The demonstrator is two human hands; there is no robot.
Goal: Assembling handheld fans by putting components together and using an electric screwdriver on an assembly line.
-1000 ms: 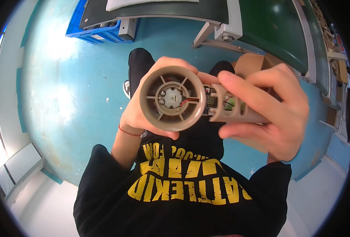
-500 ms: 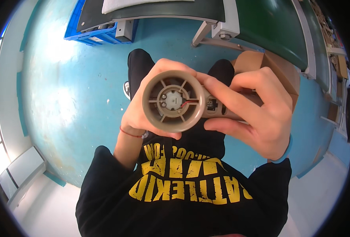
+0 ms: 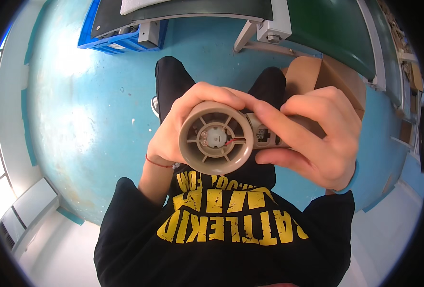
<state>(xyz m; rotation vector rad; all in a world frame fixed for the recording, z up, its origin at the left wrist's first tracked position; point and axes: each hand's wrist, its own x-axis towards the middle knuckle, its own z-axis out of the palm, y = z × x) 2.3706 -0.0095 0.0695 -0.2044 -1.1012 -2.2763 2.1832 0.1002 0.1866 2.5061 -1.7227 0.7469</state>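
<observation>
Held over my lap is a beige hair dryer body (image 3: 248, 143), its round barrel end facing up. Inside the barrel, spokes surround a pale round motor (image 3: 216, 137) with a red wire running to the right. My left hand (image 3: 168, 131) is wrapped round the barrel's left and far side. My right hand (image 3: 328, 138) grips the handle, which points right, between thumb and fingers. A small dark switch part (image 3: 263, 135) shows in an opening of the handle near the barrel. The rest of the handle is hidden by my right hand.
An open cardboard box (image 3: 302, 74) stands on the blue floor beyond my right hand. Ahead are a green-topped conveyor or bench (image 3: 331, 33) and a dark tabletop (image 3: 197, 13). Under its left end sits a blue crate (image 3: 88, 36).
The hair dryer body has moved slightly right and nearer to me, tilting a little. Both hands have shifted with it and keep their hold.
</observation>
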